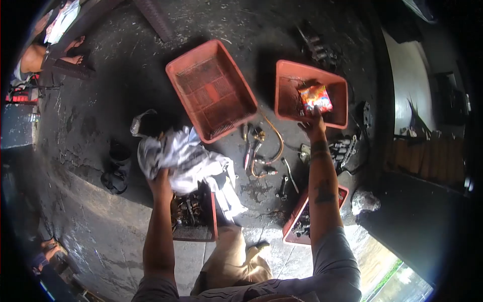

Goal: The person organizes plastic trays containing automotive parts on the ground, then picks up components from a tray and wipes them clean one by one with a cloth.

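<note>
My left hand is closed on a bunched grey-and-white cloth, whose folds hide most of the fingers. The cloth hangs partly over a red basket of dark metal parts. On the right, my right hand reaches over the near rim of a smaller red plastic basin. Its fingertips overlap the lower edge of a bright red-and-yellow packet inside. Other digits stand apart to the left, off the packet.
A large red basket lies between the hands, farther out. Hoses and fittings, a small dark rod and metal parts lie on the floor. Another red tray sits under my right forearm. Another person's feet show upper left.
</note>
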Motion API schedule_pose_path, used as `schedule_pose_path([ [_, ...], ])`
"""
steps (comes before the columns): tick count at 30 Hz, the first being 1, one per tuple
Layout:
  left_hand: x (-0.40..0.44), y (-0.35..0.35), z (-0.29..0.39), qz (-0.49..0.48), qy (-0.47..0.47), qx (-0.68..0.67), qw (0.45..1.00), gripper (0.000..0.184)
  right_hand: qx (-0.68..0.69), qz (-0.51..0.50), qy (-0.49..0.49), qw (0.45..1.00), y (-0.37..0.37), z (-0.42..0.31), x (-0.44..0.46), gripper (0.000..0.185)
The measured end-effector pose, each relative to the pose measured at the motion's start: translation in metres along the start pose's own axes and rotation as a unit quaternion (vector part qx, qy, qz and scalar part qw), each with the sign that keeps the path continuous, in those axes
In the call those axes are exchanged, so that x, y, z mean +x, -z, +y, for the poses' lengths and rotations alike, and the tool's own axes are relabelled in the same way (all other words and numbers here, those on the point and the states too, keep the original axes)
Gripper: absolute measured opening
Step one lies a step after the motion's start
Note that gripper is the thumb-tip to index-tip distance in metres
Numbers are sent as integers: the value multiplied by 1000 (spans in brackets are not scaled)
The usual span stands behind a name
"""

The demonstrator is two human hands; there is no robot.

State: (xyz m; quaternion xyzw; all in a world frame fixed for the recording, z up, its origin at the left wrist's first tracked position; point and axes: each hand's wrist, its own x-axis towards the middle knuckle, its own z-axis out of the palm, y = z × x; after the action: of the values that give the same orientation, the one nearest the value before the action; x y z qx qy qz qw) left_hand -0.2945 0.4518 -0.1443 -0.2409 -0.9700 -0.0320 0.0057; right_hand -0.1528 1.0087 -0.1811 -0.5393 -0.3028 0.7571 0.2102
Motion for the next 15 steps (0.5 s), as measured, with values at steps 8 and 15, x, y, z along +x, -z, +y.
schedule_pose_path([
  [8,-41,92,40,-37,275,-669,690,50,-53,-117,249,960,44,40,-1,27],
  [15,-43,142,62,-24,258,-619,742,43,-175,17,245,953,-20,-26,-84,21],
])
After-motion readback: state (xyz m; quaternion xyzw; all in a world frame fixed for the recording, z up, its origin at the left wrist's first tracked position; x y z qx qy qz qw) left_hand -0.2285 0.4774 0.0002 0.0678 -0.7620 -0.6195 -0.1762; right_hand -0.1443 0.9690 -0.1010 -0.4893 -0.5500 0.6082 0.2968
